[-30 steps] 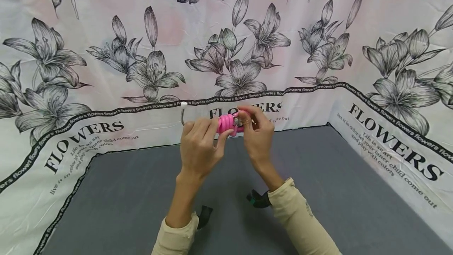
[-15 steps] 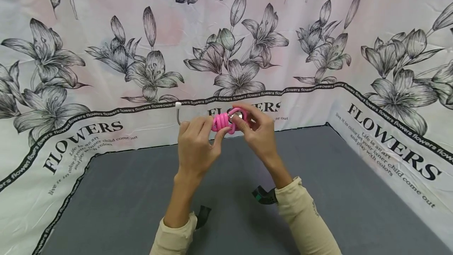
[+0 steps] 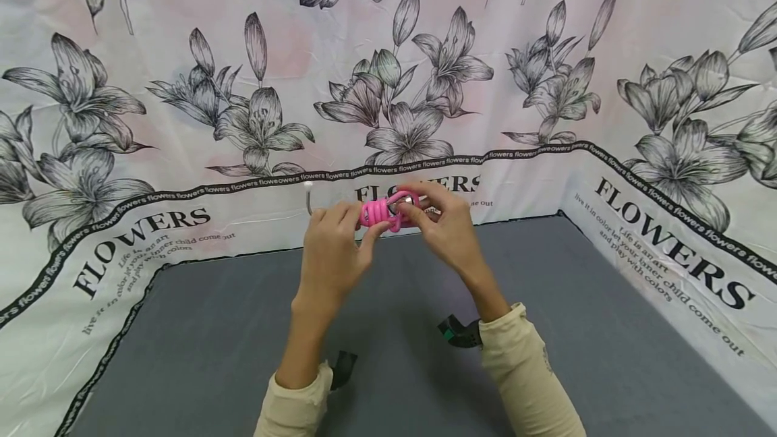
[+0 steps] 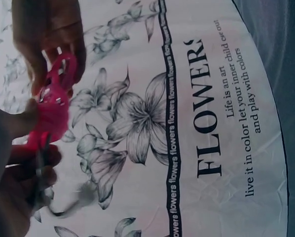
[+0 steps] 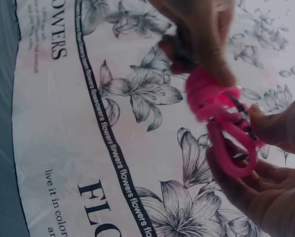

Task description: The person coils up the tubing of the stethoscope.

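A pink bungee cord [image 3: 375, 212], wound into a tight coil, is held up between both hands in front of the back cloth. My left hand [image 3: 330, 245] grips the coil's left end between thumb and curled fingers. A bent metal hook [image 3: 308, 199] with a white tip sticks up past that hand's knuckles. My right hand [image 3: 450, 228] pinches the other end, its thumb over a shiny metal piece [image 3: 405, 200]. In the right wrist view a pink loop [image 5: 239, 170] of the cord rests against the right fingers. Part of the coil is hidden behind the left fingers.
A grey table [image 3: 388, 356] lies beneath the hands. White cloth [image 3: 200, 221] with flower drawings and lettering rises at the back and both sides. Dark straps [image 3: 459, 332] hang by the cuffs of the light sleeves [image 3: 528, 369].
Both hands and the cord have shifted slightly left. My right thumb has moved over the metal piece, and the loop at the right end shows more plainly than a second ago.
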Demonstrator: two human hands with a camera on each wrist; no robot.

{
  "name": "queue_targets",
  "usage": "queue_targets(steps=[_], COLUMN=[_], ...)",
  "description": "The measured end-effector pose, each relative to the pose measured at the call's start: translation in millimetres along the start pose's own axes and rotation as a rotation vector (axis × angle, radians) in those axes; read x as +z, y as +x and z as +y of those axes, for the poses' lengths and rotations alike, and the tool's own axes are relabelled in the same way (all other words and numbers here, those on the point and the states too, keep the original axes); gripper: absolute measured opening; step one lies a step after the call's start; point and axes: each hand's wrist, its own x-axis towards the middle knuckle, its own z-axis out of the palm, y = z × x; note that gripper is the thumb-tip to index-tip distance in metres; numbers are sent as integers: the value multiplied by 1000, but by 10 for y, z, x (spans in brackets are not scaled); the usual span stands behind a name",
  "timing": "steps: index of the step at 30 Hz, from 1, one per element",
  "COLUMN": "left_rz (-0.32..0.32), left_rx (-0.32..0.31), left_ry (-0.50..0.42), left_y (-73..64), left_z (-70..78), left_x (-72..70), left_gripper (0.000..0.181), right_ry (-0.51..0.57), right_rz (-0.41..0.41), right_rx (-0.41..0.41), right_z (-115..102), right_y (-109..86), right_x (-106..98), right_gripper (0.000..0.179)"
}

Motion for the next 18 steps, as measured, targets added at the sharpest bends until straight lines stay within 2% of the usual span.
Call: queue_targets(steps=[4,7,10,13,18], left_rz=[-163,-302,-488,-673,-891], left_rx=[-82,-118,-150,-182,-220], left_ry=[-32,-39,-77,-182,-332], left_y=[-21,-32,-44,-76,-161], left_z=[-82,-138,-188,-238,-287], left_x=[-6,17,92,233,517], left_gripper=[43,37,33,32,37], right_ry=[-111,-173,-194,-203,-218], right_rz=[-136,-189,-186,-171,-181], right_rx=[62,68,59,64,86], right_z=[9,25,33,30,36], right_y=[15,24,29,32,40], right_x=[-26,-44,-79,-123,-174], right_gripper=[47,64,71,66,59])
